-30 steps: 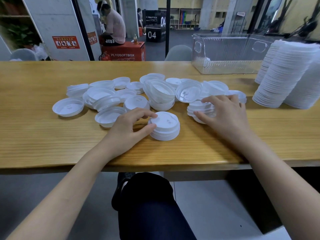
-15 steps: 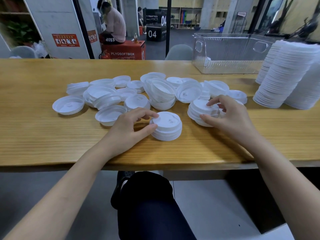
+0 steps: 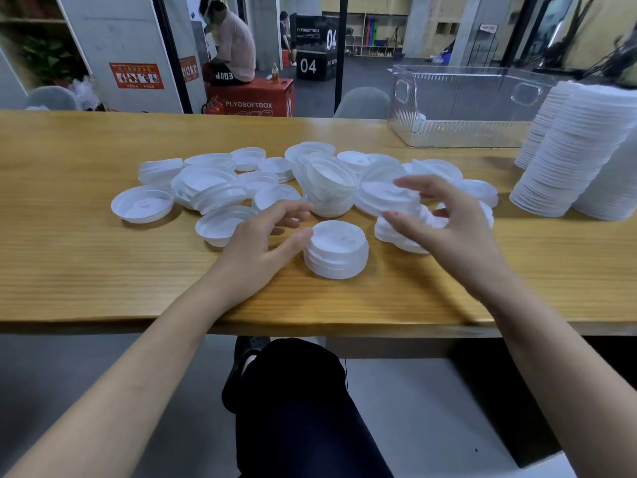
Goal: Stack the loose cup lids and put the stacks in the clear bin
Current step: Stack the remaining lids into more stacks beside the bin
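A lid, pinched by the right hand, should next be seated on the near stack, touched by the relaxed left hand.

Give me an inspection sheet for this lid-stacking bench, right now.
Surface: wooden table, no spills seen.
Job's things: loose lids scattered mid-table; short stack near the front; clear bin at the far edge, one white piece visible inside; tall stacks at right.
Clutter: nothing seen.
Hands: left hand thumb touches the short stack; right hand pinches a tilted lid, blurred, above a second low stack.
Cables: nothing seen.
Surroundings: person seated on a red box beyond the table; grey chair.
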